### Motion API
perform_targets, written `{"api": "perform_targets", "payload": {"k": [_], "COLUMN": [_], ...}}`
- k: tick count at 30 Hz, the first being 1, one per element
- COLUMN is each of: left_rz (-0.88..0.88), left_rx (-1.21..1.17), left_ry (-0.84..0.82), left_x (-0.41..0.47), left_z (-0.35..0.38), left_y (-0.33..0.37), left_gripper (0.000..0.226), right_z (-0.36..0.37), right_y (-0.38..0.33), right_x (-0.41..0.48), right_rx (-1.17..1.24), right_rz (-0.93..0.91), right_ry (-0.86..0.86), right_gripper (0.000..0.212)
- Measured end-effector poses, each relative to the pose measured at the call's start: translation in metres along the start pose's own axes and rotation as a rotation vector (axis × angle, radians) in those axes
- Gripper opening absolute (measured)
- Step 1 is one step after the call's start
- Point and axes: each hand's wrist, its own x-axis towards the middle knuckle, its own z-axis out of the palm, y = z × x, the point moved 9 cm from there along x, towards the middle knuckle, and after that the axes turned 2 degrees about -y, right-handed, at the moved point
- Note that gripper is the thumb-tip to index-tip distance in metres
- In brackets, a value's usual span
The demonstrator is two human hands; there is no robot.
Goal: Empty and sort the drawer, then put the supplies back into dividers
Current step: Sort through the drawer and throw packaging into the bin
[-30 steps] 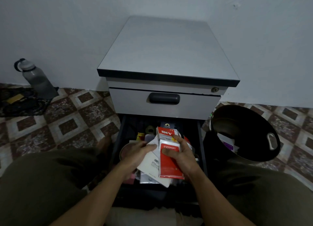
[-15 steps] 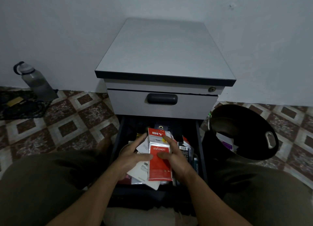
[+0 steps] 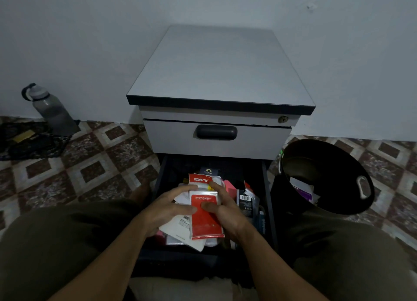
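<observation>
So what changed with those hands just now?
The left hand has slid onto the red stationery packet, joining the right hand; both thumbs now press its front, and it sits a little further left. The drawer, bin and bottle stayed put.

I can't see the drawer (image 3: 268,187) floor: left hand (image 3: 168,207), right hand (image 3: 225,207) and the packet stack (image 3: 204,221) they hold cover it, print on the white packet (image 3: 178,226) too small, bin (image 3: 327,151) contents lost in shadow.
</observation>
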Motion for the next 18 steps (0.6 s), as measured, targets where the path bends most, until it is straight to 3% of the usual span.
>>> {"api": "perform_targets", "payload": {"k": [11, 18], "left_rz": [0.014, 0.007], "left_rx": [-0.011, -0.095], "left_ry": [0.097, 0.071], "left_x": [-0.004, -0.004], "left_z": [-0.017, -0.005], "left_y": [-0.005, -0.005], "left_gripper": [0.056, 0.061], "right_z": [0.004, 0.009], "right_y": [-0.01, 0.007], "right_x": [-0.009, -0.013], "right_rx": [-0.171, -0.005], "right_rz": [-0.113, -0.037], "right_ry": [0.077, 0.099], "right_gripper": [0.058, 0.052]}}
